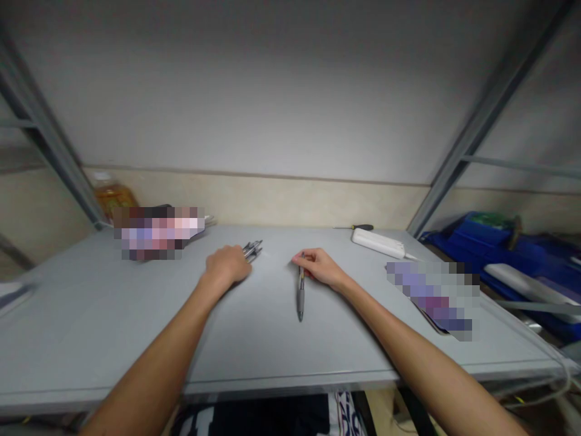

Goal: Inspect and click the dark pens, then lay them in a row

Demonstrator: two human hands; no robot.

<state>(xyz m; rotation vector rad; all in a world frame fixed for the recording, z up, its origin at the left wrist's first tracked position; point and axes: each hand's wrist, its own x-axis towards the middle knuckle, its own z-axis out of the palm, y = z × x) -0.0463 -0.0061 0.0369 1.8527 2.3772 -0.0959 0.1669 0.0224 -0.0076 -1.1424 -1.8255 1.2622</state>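
My left hand (228, 264) is closed around several pens (253, 249), whose grey and metallic ends stick out past the fingers to the right. The palm faces down, close to the tabletop, and hides the rest of the bundle. To the right, my right hand (318, 265) pinches the upper end of a single pen (300, 298) between thumb and fingers. That pen has a grey grip, and its tip points toward me. A small patch of red shows under the right fingers; what it belongs to I cannot make out.
Both hands are over a grey table (254, 339). A white power strip (379, 243) and a screwdriver (363, 227) lie at the back right. Blurred-out items sit left and right. An amber bottle (113, 197) stands at the back left, and blue material (476, 242) lies beyond the right edge.
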